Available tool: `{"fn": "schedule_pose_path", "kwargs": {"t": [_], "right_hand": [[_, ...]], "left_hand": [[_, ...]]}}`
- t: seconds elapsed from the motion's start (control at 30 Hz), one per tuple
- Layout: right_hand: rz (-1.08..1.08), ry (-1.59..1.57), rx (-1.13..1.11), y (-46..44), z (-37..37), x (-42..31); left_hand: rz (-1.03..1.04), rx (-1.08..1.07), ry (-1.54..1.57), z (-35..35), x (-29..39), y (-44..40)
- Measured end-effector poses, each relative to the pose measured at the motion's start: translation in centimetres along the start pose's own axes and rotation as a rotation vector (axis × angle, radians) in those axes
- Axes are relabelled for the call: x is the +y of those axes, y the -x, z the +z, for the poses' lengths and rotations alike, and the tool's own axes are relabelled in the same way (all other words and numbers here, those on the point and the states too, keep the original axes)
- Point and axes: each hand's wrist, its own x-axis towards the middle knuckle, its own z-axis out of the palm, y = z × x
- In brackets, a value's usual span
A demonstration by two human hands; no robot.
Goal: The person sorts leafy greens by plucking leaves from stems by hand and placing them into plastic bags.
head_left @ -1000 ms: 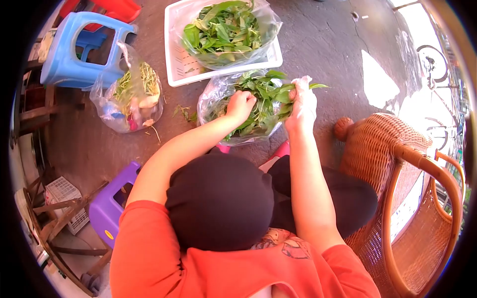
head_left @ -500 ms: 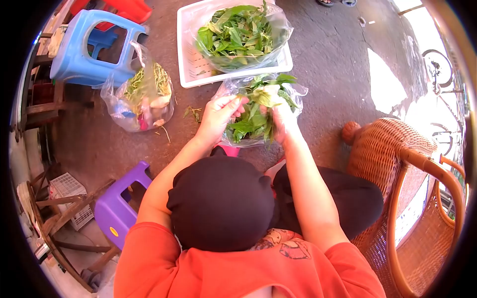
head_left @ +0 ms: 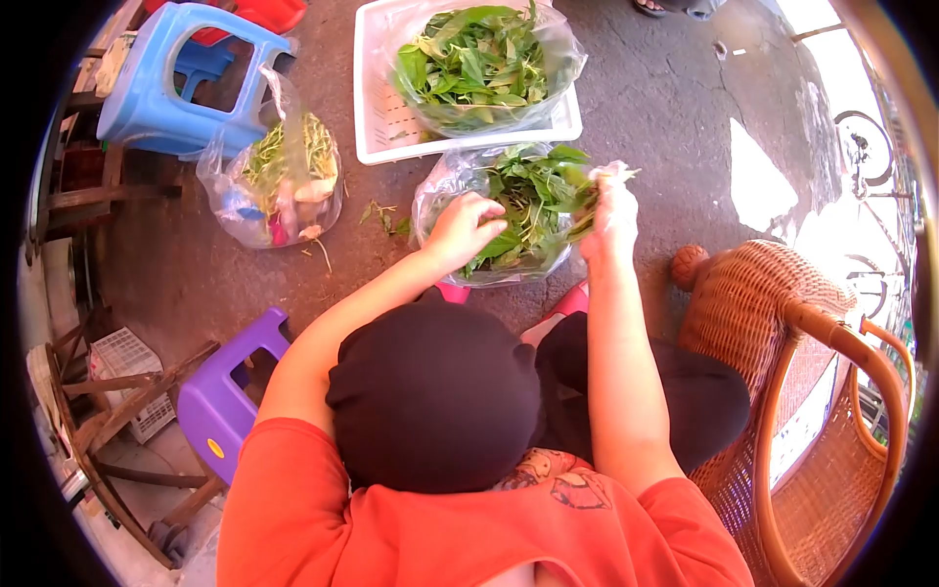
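Note:
A clear plastic bag of leafy greens (head_left: pixel 533 201) stands open on the floor in front of my knees. My left hand (head_left: pixel 469 230) is over the bag's left side, fingers spread a little beside the leaves, with nothing visible in them. At the bag's right edge my right hand (head_left: pixel 611 210) is closed around a bunch of green stems (head_left: pixel 585 207), and something whitish covers its fingers. Just beyond, a white basket (head_left: pixel 377 137) holds another clear bag full of picked leaves (head_left: pixel 474 64).
A bag of yellowish stems and scraps (head_left: pixel 284 186) sits at the left, near a blue stool (head_left: pixel 142 98). A purple stool (head_left: pixel 220 391) is at lower left, a wicker chair (head_left: pixel 763 293) at right. Someone's foot (head_left: pixel 650 7) shows at the top edge.
My hands have moved apart from over the bag. The right went to the right with its bunch, and the pale leaf between my hands is gone from there. My left fingers have opened.

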Motion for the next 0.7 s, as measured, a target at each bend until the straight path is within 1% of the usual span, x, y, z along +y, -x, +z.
{"fn": "schedule_pose_path", "kwargs": {"t": [0.07,0.17,0.2,0.27,0.3,0.33,0.4,0.43,0.47,0.53,0.63,0.7], "right_hand": [[0.005,-0.183,0.036,0.6,0.1,-1.2],[-0.012,-0.014,0.015,1.1,0.7,-1.7],[-0.145,0.008,-0.139,0.2,0.1,-0.5],[-0.255,-0.019,-0.112,-0.4,-0.1,1.5],[-0.149,-0.013,-0.167,0.3,-0.1,1.3],[-0.082,0.033,-0.146,-0.2,-0.4,2.1],[-0.049,0.034,-0.131,0.6,0.2,3.3],[-0.032,-0.032,-0.177,-1.0,-0.5,6.1],[0.004,-0.009,-0.225,0.5,-0.4,5.8],[0.28,0.113,-0.222,1.9,0.3,4.9],[0.318,0.057,-0.369,2.8,0.9,5.1],[0.234,0.076,-0.47,3.5,1.1,4.6]], "left_hand": [[0.196,0.108,-0.274,1.4,-0.5,0.5],[0.321,-0.047,-0.514,1.0,-2.3,0.6],[0.317,0.013,-0.441,0.8,-2.3,0.4],[0.307,0.123,-0.288,0.6,-1.8,0.3],[0.229,0.117,-0.148,0.0,-1.4,0.4],[0.201,0.139,-0.049,-0.4,-0.9,0.5],[0.142,0.19,0.14,-1.4,-0.1,1.0],[0.145,0.191,0.149,-2.0,0.4,1.3],[0.149,0.194,0.155,-2.2,0.7,1.6],[0.158,0.195,0.174,-2.3,1.0,2.0],[0.175,0.146,0.097,-2.1,1.1,2.4],[0.187,0.12,0.04,-2.4,1.6,2.7]]}}
